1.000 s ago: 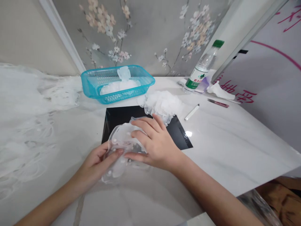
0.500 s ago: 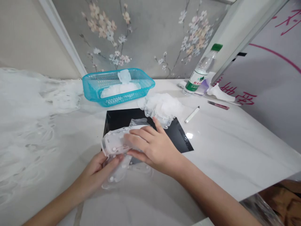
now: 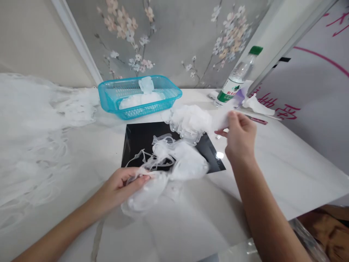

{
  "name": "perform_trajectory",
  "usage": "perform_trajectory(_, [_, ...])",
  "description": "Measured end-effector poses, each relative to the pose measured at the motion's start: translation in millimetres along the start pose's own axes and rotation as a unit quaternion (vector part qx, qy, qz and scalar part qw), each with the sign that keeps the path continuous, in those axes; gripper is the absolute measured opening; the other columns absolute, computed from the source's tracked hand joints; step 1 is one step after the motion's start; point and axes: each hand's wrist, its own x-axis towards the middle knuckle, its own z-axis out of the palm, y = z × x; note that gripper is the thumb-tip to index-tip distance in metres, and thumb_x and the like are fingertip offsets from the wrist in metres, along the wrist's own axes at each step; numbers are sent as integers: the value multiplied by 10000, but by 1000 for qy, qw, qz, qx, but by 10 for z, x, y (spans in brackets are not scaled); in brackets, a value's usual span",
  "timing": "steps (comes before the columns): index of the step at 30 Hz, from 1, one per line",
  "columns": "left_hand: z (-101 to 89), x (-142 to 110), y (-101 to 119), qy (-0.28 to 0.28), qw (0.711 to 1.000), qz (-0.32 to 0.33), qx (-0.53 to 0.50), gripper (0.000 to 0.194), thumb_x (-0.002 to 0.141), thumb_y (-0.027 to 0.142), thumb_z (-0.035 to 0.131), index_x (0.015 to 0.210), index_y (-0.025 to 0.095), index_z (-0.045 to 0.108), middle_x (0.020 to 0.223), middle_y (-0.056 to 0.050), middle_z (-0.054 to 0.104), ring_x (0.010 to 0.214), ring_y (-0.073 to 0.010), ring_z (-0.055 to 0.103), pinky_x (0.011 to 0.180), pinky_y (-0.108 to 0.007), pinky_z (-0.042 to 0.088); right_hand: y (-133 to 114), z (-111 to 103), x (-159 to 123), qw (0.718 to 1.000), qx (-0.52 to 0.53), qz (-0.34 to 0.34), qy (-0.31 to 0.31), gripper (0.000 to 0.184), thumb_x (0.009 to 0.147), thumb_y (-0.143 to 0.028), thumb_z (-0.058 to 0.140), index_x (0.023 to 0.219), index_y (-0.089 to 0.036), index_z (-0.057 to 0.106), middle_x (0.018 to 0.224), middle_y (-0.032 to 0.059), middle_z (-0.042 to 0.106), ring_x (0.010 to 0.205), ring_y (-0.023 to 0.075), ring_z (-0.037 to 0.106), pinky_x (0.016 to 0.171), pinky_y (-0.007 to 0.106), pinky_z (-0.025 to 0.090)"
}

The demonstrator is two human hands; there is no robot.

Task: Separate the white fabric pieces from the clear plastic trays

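My left hand (image 3: pixel 122 185) is closed on translucent plastic film (image 3: pixel 148 193) with cut-out outlines and small white dots, near the front edge of a black mat (image 3: pixel 139 136). Loose strips of the film trail over the mat, and a whiter, rounded part lies to their right. My right hand (image 3: pixel 241 136) is raised to the right of the mat, pinching a thin white sheet (image 3: pixel 221 115) that is smeared by motion. Just left of that sheet, a pile of translucent white pieces (image 3: pixel 191 123) rests at the mat's back edge.
A blue plastic basket (image 3: pixel 107 103) with white pieces inside stands at the back. At the back right are a water bottle (image 3: pixel 230 85), crumpled white paper (image 3: pixel 256 105) and a pink-handled tool (image 3: pixel 259 120). A large heap of white film (image 3: pixel 32 138) covers the table's left side.
My right hand has left the film held by my left hand and moved right and up, carrying a white sheet. The film has spread out across the black mat.
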Motion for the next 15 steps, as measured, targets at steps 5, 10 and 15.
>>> perform_trajectory(5, [-60,19,-59,-24,993,-71,-95,260,706,411,664,783,170,724,648,-26,671,530,-134,568,453,-175,413,288,-300,376,977,-99,-46,185,284,882,-365,365,741,-188,537,744,103,547,726,230,571,631,421,440])
perform_trajectory(10, [-101,32,-44,26,965,-104,-238,297,581,304,760,847,184,706,699,0,699,588,-137,618,512,-169,465,364,-101,264,936,-242,-245,-68,290,877,-347,461,788,-154,658,978,145,634,959,265,521,833,435,384])
perform_trajectory(15, [-119,17,12,11,958,-79,-275,473,552,253,753,1014,208,666,756,10,715,691,-178,660,558,-175,494,269,221,-36,903,-267,-293,-167,266,880,-322,476,960,-130,641,1046,149,628,964,297,527,886,528,356])
